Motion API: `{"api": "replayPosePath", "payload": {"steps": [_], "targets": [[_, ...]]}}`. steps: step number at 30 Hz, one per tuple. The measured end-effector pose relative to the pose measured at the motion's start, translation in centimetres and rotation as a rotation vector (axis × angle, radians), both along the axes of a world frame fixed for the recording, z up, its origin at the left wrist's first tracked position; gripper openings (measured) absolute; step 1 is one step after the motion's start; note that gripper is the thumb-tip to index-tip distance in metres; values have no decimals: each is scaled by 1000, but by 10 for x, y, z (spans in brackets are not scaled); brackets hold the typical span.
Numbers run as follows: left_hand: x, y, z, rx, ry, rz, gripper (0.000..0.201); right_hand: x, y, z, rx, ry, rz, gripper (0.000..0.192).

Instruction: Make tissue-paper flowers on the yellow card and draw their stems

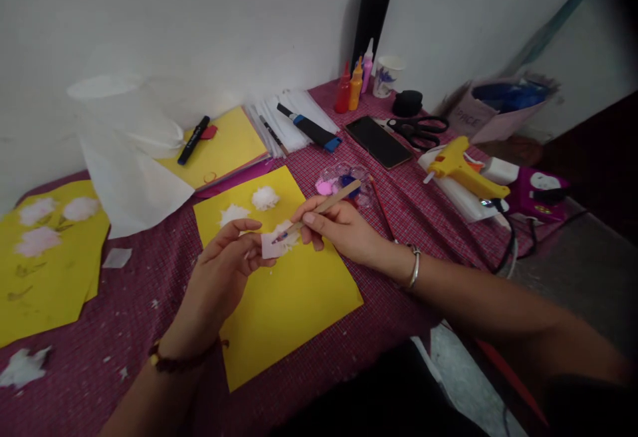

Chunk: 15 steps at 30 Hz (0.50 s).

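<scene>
Between the fingers of my left hand is a small white square of paper. My right hand grips a flat wooden stick, and its purple-stained tip meets the face of the square. Both hands are over a yellow sheet, where fluffy white tufts sit in the upper part; one is partly hidden behind the stick and square. Just beyond my right hand lies a clear paint palette with pink and dark blue paint, and a thin red brush beside it.
A phone, black scissors, paint bottles, a paper cup and a black flask stand or lie at the back. A yellow glue gun is at right. Another decorated yellow sheet lies left, near a tissue roll.
</scene>
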State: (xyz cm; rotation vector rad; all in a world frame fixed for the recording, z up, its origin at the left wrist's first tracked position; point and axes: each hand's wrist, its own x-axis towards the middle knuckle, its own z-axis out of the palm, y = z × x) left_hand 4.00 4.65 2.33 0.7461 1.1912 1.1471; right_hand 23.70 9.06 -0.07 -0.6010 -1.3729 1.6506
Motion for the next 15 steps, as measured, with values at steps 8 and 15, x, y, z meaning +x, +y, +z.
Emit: {"api": "replayPosePath", "payload": {"steps": [8, 15], "targets": [[0, -1, -11, 6, -205, -32, 36, 1, 0, 0, -31, 54, 10, 18], [8, -4, -15, 43, -208, 33, 28, 0, -1, 0, -67, 106, 54, 20]]}}
